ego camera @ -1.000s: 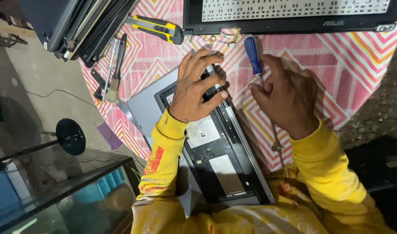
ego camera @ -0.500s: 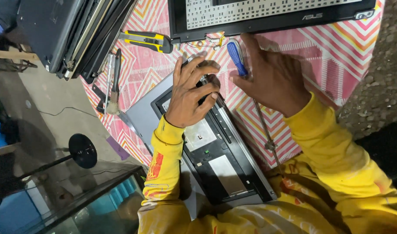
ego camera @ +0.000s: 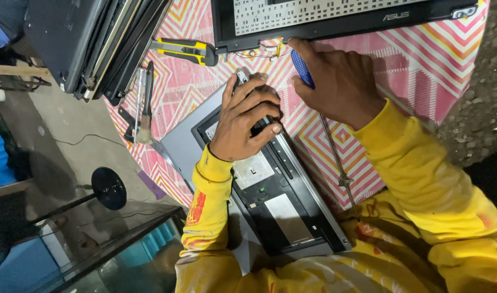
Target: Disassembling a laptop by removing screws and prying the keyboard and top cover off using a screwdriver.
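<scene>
A grey laptop base (ego camera: pixel 270 190) with its black inner frame exposed lies tilted on a round table covered by a pink zigzag cloth (ego camera: pixel 416 59). My left hand (ego camera: pixel 245 116) rests on the far end of the base, its fingers curled over the black frame. My right hand (ego camera: pixel 338 81) grips a blue-handled screwdriver (ego camera: pixel 301 68) just right of the base. The fingertips reach towards some small wires and parts (ego camera: pixel 264 50) at the edge of a black keyboard panel (ego camera: pixel 340 16). Both arms wear yellow sleeves.
A yellow and black utility knife (ego camera: pixel 186 50) lies at the table's far left. A brush and metal tools (ego camera: pixel 144 103) sit near the left edge. Stacked dark laptop parts (ego camera: pixel 91 43) overhang the far left. A thin metal rod (ego camera: pixel 335 157) lies under my right forearm. Glass cabinet (ego camera: pixel 96 260) below.
My right hand has moved with the screwdriver away from the laptop base, up towards the keyboard panel's edge. My left hand keeps its place on the base.
</scene>
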